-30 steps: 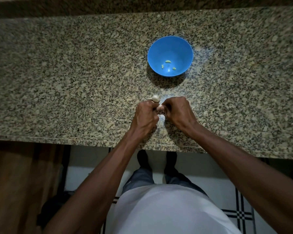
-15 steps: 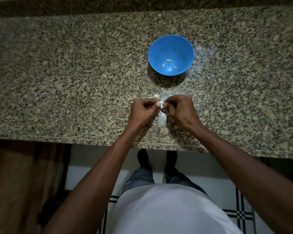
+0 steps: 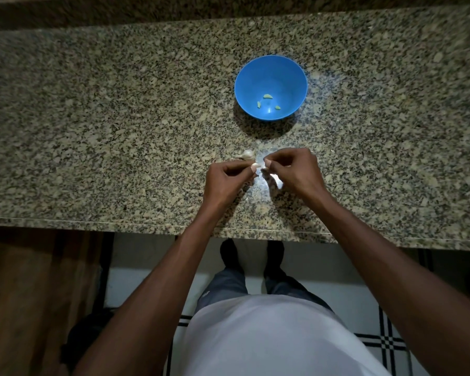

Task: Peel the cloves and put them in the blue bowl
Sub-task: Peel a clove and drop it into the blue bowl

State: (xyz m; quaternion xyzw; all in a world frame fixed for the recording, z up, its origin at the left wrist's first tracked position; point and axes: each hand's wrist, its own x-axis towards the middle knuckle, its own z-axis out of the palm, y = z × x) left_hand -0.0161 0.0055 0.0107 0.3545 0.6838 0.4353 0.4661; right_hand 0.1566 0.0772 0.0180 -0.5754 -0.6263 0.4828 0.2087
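A blue bowl (image 3: 271, 77) stands on the granite counter with three small peeled cloves (image 3: 267, 96) at its bottom. Below it, my left hand (image 3: 226, 177) pinches a pale garlic clove (image 3: 256, 166) at its fingertips. My right hand (image 3: 292, 170) faces it with thumb and forefinger pinching at the clove's tip. The rest of the garlic bulb (image 3: 247, 155) lies on the counter just beyond my left hand. Thin white peel (image 3: 276, 178) shows under my right hand.
The speckled granite counter (image 3: 106, 131) stretches wide to both sides, its front edge (image 3: 92, 222) close to my body. A dark backsplash runs along the far side. Tiled floor and my feet show beneath the counter.
Both hands have lifted slightly and drawn a little apart, with the clove now showing between the fingertips. The bowl and bulb have stayed put.
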